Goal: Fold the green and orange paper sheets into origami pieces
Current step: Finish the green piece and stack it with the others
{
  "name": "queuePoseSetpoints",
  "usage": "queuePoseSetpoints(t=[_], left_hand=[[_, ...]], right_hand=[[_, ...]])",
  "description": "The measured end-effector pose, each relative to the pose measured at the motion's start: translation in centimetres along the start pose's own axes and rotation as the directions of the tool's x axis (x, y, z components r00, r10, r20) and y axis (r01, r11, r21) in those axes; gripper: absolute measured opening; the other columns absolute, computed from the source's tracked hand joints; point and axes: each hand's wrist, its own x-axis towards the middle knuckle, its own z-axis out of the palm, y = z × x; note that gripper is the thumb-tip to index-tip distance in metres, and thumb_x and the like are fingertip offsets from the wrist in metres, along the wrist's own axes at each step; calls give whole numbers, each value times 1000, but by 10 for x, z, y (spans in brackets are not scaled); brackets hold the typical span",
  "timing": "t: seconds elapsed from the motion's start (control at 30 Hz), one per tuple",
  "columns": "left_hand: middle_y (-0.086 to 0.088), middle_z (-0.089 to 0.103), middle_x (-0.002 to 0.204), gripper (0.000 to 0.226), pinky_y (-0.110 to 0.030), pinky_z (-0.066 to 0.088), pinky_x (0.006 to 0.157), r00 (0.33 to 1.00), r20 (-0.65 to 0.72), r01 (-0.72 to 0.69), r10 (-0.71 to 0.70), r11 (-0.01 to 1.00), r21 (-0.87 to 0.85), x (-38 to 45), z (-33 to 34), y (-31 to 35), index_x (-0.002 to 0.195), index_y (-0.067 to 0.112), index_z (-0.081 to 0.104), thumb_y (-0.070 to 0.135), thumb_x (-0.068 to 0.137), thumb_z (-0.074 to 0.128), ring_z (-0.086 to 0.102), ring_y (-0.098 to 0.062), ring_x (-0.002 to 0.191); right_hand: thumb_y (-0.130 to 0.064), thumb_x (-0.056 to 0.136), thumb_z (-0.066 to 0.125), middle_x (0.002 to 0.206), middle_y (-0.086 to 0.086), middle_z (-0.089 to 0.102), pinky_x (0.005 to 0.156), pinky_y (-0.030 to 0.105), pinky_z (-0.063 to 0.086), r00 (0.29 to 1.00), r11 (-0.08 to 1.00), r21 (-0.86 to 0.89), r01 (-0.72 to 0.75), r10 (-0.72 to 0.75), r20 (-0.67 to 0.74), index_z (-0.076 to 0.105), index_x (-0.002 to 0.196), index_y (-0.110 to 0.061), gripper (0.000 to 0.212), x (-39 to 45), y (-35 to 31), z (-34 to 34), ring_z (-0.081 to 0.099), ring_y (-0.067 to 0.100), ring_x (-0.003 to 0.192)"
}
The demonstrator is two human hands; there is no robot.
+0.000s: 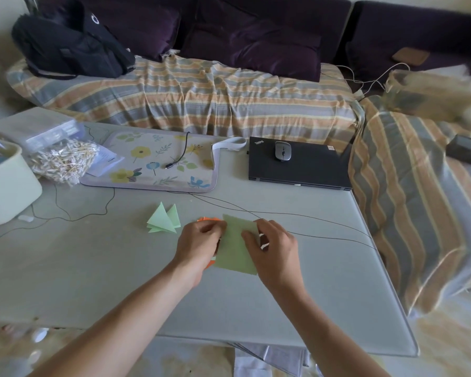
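Green paper sheet [235, 247] lies flat near the middle of the table [93, 281], over orange paper [207, 219]. The left hand [199, 244] pinches its left edge and the right hand [275, 247] pinches its right edge, probably to line up a fold. A folded green piece [163, 219] waits nearby.

We find a home living room. A sofa [201, 104] under a striped cover [256, 110] carries dark cushions [256, 50]. We note a desk [93, 268] before it.
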Motion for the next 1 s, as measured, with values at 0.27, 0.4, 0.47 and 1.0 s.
queuePoseSetpoints(t=[0.27,0.4,0.47,1.0], left_hand=[[-10,77,77,19,-46,61,83,997,70,28,-28,1000,2,-4,6,4,84,4,77,19,89,66,67,-20,63],[-9,78,82,19,-40,60,79,998,53,48,-46,998,-51,-2,3,4,87,9,78,21,92,65,68,-21,72],[-9,78,86,20,-34,59,72,998,60,24,-22,999,-35,-2,1,6,90,10,78,23,94,64,67,-20,74],[6,71,86,22,-34,58,67,975,222,-31,13,996,82,-6,-3,11,92,29,76,43,98,59,68,-17,79]], right_hand=[[-4,86,69,81,-10,64,60,13,43,983,984,121,-129,143,-116,58,82,-20,20,5,-4,-8,62,11,74],[0,83,69,89,-9,64,66,14,48,999,989,140,-47,43,29,63,83,-22,23,2,-7,-6,63,12,79],[-1,83,70,93,-10,64,68,19,52,997,989,144,-40,29,78,64,86,-22,23,1,-7,-4,64,11,81],[5,78,68,89,-5,62,71,25,54,989,980,189,-66,39,146,59,87,-17,25,1,-5,8,62,14,84]])
